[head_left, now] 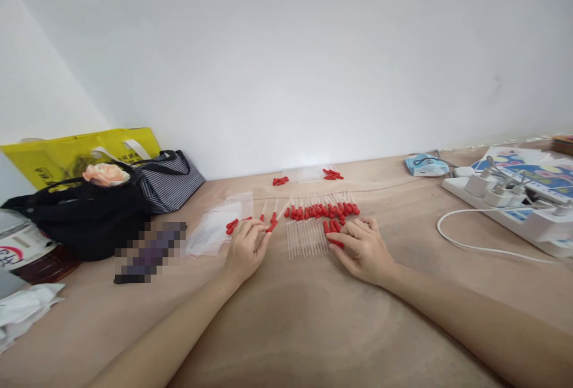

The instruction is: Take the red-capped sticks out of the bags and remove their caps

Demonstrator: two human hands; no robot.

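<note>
- The left hand, just left of frame centre, pinches one dropper by its red bulb between narrowed fingertips; its clear stem points up and away.
- The right hand, just right of centre, lies with fingers curled over a loose red bulb; whether it truly grips it, I cannot tell.
- Between the hands lies a row of clear stems without bulbs, and above it a row of finished droppers, red bulbs side by side.
- These pieces look light; the thin stems seem stiff but breakable and likely to roll, so the soft, grippy bulb is the safer hold.
- Clear bags lie left of the left hand.
- Further out: dark handbags at middle left, a power strip at right, on the tan table.
</note>
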